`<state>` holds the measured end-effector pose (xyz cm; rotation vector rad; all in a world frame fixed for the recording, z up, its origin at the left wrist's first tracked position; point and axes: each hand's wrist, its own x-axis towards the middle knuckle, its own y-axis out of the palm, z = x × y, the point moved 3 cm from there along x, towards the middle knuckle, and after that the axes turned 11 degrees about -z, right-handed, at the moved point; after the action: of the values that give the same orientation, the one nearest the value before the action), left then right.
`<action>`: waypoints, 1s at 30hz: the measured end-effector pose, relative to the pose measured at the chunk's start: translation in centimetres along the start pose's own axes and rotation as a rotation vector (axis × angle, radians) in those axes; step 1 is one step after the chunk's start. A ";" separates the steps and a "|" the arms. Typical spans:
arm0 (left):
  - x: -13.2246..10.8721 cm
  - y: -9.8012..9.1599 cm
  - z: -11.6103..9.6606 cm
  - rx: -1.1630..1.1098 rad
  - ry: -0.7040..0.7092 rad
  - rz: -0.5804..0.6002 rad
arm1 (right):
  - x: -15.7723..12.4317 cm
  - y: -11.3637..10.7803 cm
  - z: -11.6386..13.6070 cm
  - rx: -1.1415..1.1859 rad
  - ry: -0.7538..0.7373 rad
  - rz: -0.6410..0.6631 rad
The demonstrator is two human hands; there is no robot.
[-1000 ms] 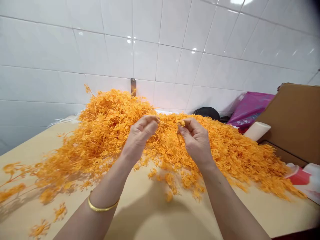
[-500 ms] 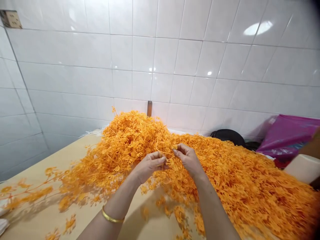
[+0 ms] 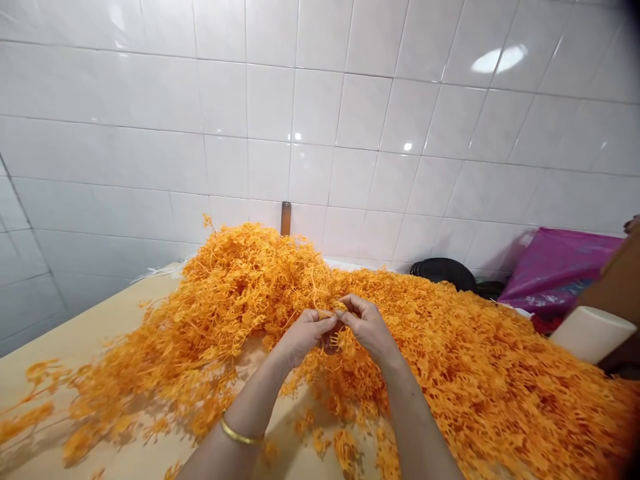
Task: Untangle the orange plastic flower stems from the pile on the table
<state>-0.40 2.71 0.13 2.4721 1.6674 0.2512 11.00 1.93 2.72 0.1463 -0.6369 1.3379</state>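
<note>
- Saw loose orange sprigs (image 3: 43,375) at far left, strewn over the beige table (image 3: 115,310).
- Noted a taller orange heap (image 3: 245,267) next, before the white tiled wall (image 3: 270,100), with 1 dark upright strip (image 3: 286,220) behind.
- Found the left hand (image 3: 304,336) near that heap, thumb and fingers pinching a thin orange stem (image 3: 325,315); 1 gold-coloured bangle (image 3: 240,435) farther back on the arm.
- Judged the step in hand to be fine fingertip work on stem and bloom, both between the 2 hands, above the table.
- Found the right hand (image 3: 368,328) alongside, thumb and forefinger pinching a small orange bloom (image 3: 341,307); could not tell whether touching the left fingertips.
- Judged the next move to call for a steady left pinch and small, careful right-finger adjustments.
- Saw a broad, lower orange heap (image 3: 480,360) rightward, with a black rounded item (image 3: 445,272) behind.
- Noted a lamp reflection (image 3: 499,59) on the tiles, then a purple bag (image 3: 555,268), a white cylinder (image 3: 593,333) and part of a brown box (image 3: 614,288) at far right.
</note>
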 end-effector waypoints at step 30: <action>0.8 -0.5 0.5 0.080 0.050 -0.233 | 0.1 0.5 -1.8 0.096 0.143 -0.026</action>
<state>-0.41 3.65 -0.38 2.3132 2.0027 0.2235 11.12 2.96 1.15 0.1349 -0.4487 1.3418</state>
